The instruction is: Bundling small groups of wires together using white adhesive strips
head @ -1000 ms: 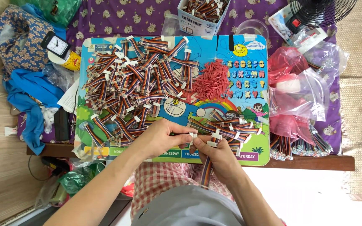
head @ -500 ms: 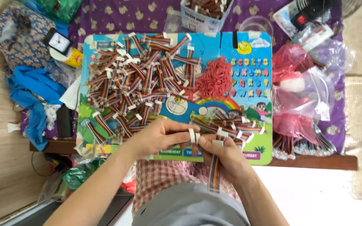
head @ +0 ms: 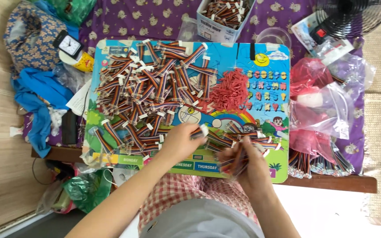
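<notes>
The left hand (head: 179, 142) has its fingers (head: 196, 133) pinched shut on one striped ribbon-cable piece (head: 199, 131) with a white end, held just above the colourful cartoon board (head: 261, 79) that serves as worktop; the right hand (head: 248, 162) is curled closed round a small bundle of cable pieces (head: 235, 162), near the board's front edge; to add the single piece well, it seems wise to line up the white ends and keep the bundle gripped firmly so nothing fans out. Outward lie the big heap of cable pieces (head: 151, 94) across the board's left half and a red pile of small ties (head: 230, 90) beside it; a cardboard box (head: 222, 17) at the far edge holds more cable pieces; clear plastic bags (head: 320, 108) at the right hold pink and red contents, with finished bundles (head: 316, 161) lying below them.
</notes>
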